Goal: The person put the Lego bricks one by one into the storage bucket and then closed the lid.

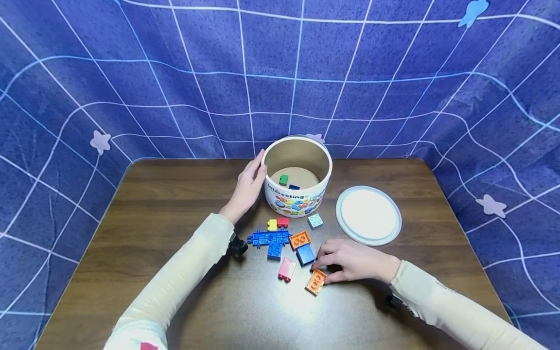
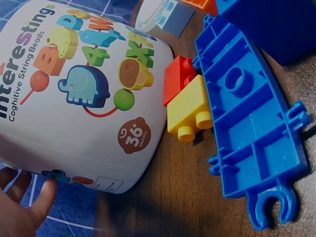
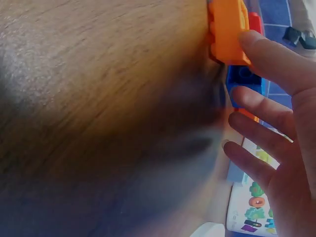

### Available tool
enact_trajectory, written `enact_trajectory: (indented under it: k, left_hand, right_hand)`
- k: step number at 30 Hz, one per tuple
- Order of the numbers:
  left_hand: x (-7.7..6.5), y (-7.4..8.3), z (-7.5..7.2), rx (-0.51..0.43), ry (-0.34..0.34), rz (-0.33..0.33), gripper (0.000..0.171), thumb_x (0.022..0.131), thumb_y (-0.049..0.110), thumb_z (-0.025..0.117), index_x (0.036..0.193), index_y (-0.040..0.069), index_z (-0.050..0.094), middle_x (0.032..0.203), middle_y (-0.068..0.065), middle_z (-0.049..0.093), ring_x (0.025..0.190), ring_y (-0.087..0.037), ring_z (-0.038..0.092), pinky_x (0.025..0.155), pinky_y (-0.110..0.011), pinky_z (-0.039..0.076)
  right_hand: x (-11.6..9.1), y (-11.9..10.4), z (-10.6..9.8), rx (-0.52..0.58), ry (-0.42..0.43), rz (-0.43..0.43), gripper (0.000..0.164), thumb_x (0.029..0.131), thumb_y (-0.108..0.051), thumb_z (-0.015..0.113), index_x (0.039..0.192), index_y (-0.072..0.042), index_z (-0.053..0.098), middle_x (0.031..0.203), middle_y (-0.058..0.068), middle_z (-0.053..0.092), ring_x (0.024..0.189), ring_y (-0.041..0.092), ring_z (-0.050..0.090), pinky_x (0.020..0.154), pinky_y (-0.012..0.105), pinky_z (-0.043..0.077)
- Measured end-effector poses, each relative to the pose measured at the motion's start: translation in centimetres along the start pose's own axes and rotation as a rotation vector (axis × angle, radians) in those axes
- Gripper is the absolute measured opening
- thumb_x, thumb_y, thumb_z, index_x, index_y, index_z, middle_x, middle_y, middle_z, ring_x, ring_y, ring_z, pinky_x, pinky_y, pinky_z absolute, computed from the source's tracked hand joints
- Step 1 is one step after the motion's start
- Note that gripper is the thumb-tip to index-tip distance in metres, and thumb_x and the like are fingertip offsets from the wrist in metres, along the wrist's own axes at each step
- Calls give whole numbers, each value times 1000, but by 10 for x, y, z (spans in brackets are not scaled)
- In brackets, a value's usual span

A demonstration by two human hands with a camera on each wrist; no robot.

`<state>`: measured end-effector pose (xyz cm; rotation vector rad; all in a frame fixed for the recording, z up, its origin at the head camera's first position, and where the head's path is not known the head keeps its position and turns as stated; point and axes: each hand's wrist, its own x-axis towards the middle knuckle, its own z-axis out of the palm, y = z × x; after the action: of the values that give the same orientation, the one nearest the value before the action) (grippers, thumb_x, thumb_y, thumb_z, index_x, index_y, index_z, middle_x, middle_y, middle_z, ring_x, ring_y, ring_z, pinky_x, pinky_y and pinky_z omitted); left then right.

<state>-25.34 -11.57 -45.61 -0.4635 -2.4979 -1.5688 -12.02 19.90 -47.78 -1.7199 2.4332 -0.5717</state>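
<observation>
From the head view, I see the left hand stretched out to the far part of the brown table. Its fingers are straight and rest flat on the left side of the round tub. Inside the tub are a green brick and a dark blue piece, and the tub's near wall hides some of the dark blue piece. The right hand comes in from the right, palm down, with its thumb touching the near orange brick. I can't tell if a fingertip touches the smooth blue brick. The far orange brick, the pink brick and the long blue piece lie to the left of that hand. The lid lies right of the tub.

From the left wrist view, just a bit of the left hand shows, and the tub is cut off, so some of its letters are chopped. The yellow brick and the red brick sit side by side, near the tub. A blue studded brick is cut off too.

From the right wrist view, a dark blur covers much of the table. The near orange brick is cut off, with the thumb on it. The other fingers are spread apart and loosely bent, and the right hand hides part of the tub.
</observation>
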Motion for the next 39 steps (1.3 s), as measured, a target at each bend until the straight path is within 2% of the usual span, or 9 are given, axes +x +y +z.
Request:
enact_trajectory:
  k: [9, 19, 26, 33, 39]
  left_hand:
    - [-1, 0, 0, 10, -1, -1, 53, 113, 26, 43, 163, 10, 35, 162, -17, 43, 150, -30, 39, 124, -45, 32]
    - [0, 1, 0, 15, 0, -3, 53, 113, 26, 43, 163, 10, 35, 163, -14, 41, 151, -27, 38, 125, -41, 31]
    - [0, 3, -2, 6, -10, -7, 54, 113, 26, 43, 164, 10, 34, 165, -14, 39, 152, -27, 36, 125, -42, 30]
    - [-1, 4, -5, -4, -7, -14, 54, 113, 28, 44, 164, 12, 34, 166, -14, 38, 153, -28, 35, 126, -43, 29]
    - [-1, 2, -3, -1, -19, -15, 55, 113, 29, 44, 164, 13, 33, 166, -13, 37, 154, -28, 34, 126, -44, 30]
  right_hand:
    - [0, -4, 2, -31, -64, 29, 35, 96, -40, 76, 126, -22, 74, 109, -7, 67, 101, 8, 61, 87, 27, 54]
    - [-3, 3, -5, 8, -35, 70, 33, 96, -38, 76, 123, -20, 75, 113, -9, 71, 106, 8, 63, 91, 30, 56]
    - [-4, 5, -16, 18, 12, 52, 34, 93, -35, 80, 121, -15, 76, 111, -8, 74, 101, 9, 64, 87, 28, 57]
    - [0, 5, -33, 47, -32, 127, 37, 93, -35, 80, 124, -16, 75, 112, -8, 75, 96, 9, 65, 83, 27, 57]
    - [3, 3, -48, 9, -5, 154, 39, 89, -32, 84, 123, -15, 76, 109, -7, 76, 96, 13, 68, 85, 32, 58]
